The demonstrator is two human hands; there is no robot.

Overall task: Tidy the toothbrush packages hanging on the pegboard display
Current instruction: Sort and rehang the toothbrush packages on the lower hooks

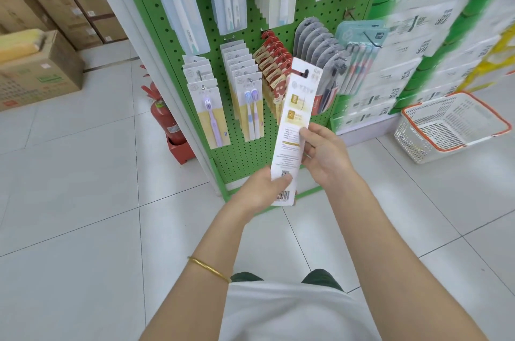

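I hold a long white toothbrush package (292,123) upright in front of the green pegboard (245,151), its printed back and barcode facing me. My left hand (259,190) grips its lower end, thumb over the card. My right hand (324,154) pinches its right edge at mid height. The package's hanging hole is level with the row of grey-backed packages (317,42). On the pegs to the left hang rows of purple toothbrush packages (207,106), white-card packages (245,90) and red-and-gold packages (271,65).
A red fire extinguisher (164,117) stands on the floor left of the display. A white shopping basket with an orange rim (451,126) sits on the floor at right. Cardboard boxes (41,73) are stacked at far left. Tissue packs (412,48) fill the shelf right of the pegboard.
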